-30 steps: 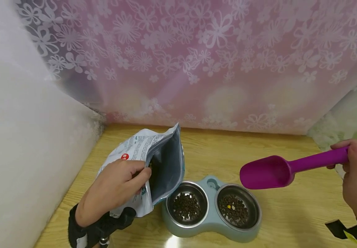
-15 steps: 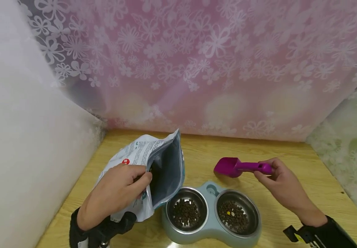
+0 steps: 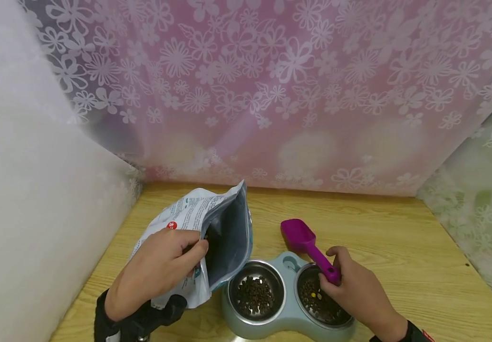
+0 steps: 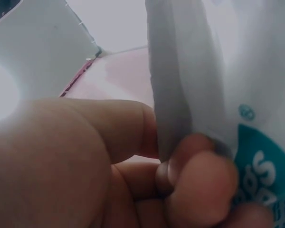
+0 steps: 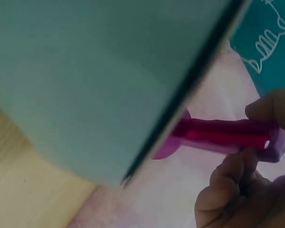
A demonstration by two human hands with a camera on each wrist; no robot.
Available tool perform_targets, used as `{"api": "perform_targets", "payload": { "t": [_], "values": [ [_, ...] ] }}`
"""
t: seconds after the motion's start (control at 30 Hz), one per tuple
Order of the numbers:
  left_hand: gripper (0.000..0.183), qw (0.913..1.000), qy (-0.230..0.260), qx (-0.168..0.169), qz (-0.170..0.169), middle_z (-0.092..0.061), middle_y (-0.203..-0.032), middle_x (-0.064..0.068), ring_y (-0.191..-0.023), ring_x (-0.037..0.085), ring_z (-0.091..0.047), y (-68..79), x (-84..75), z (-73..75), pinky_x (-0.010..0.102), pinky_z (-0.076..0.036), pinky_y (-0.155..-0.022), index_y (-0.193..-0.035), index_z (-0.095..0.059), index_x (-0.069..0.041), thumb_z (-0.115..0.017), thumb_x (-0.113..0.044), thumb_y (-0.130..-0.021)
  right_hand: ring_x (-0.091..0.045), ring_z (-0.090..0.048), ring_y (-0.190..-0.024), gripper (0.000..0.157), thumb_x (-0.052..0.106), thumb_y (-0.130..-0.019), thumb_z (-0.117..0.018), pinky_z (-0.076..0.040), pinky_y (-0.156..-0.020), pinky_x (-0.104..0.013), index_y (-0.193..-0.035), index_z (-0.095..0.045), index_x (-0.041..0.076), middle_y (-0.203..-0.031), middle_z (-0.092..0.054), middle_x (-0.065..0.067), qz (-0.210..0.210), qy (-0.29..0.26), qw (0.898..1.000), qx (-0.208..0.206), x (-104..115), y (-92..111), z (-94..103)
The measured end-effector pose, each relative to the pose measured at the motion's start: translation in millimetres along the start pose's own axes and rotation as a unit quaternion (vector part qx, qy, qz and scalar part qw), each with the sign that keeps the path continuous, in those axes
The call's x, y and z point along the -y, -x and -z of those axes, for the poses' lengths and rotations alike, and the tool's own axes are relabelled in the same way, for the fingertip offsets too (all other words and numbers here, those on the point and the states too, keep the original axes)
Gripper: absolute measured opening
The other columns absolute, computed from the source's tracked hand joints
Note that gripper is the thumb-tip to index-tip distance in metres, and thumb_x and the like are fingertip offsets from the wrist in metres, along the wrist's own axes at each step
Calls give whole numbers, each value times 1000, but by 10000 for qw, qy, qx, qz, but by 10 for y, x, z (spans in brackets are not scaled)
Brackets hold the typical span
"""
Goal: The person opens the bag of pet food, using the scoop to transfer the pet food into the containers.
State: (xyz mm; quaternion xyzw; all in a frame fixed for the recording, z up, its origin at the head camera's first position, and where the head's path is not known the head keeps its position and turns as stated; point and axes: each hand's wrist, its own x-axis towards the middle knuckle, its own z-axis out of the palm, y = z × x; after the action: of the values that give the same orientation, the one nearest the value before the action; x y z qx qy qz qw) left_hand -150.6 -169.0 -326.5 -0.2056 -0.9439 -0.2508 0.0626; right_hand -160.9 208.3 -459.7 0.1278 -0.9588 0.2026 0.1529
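Note:
My left hand (image 3: 160, 268) pinches the near edge of an open foil pet-food bag (image 3: 186, 209), thumb outermost in the head view; the left wrist view shows the bag wall (image 4: 199, 71) between fingers and thumb. The bag leans with its silvery mouth facing right. My right hand (image 3: 361, 289) holds a purple scoop (image 3: 299, 235) by the end of its handle, over the right bowl (image 3: 350, 319). The scoop's head lies beyond the bowls, pointing away to the left. In the right wrist view the handle (image 5: 228, 135) sits between thumb and fingers.
A pale blue double feeder (image 3: 290, 308) holds the right bowl and the left steel bowl (image 3: 283, 297), both with brown kibble. The bag's mouth overlaps the left bowl's rim. Pink floral cloth (image 3: 271, 118) rises behind the wooden surface (image 3: 408, 251), with a white wall (image 3: 36, 190) at left.
The scoop went from high on the right down and left to beyond the bowls, and its handle swung toward me. My right hand moved left over the right bowl; the left stayed on the bag.

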Motion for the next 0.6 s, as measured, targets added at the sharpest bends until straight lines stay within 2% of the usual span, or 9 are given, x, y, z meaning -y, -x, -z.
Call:
{"api": "perform_targets", "payload": {
  "t": [0.17,0.37,0.6],
  "values": [
    [41,10000,49,6,61,-42,-48,-18,-45,3,-42,7,-7,1,23,-36,-47,-58,-45,-29,-51,-32,-98,3,-35,-47,64,31,-73,-78,-31,-42,-17,-126,-47,9,-64,-41,18,419,347,9984,127,33,76,-123],
    [41,10000,9,-43,36,-42,-47,-19,-45,2,-42,7,-5,-10,23,-36,-47,-57,-45,-29,-51,-33,-98,2,-37,-49,69,40,-75,-78,-32,-46,-19,-128,-46,10,-61,-41,17,339,306,9976,522,86,128,-150],
    [42,9999,-33,-110,45,-41,-47,-19,-45,2,-42,12,-11,-8,23,-36,-47,-57,-44,-29,-51,-34,-98,2,-38,-51,61,43,-77,-76,-33,-48,-19,-124,-47,16,-61,-42,17,319,11,9970,703,127,135,-118]
  ]
}}
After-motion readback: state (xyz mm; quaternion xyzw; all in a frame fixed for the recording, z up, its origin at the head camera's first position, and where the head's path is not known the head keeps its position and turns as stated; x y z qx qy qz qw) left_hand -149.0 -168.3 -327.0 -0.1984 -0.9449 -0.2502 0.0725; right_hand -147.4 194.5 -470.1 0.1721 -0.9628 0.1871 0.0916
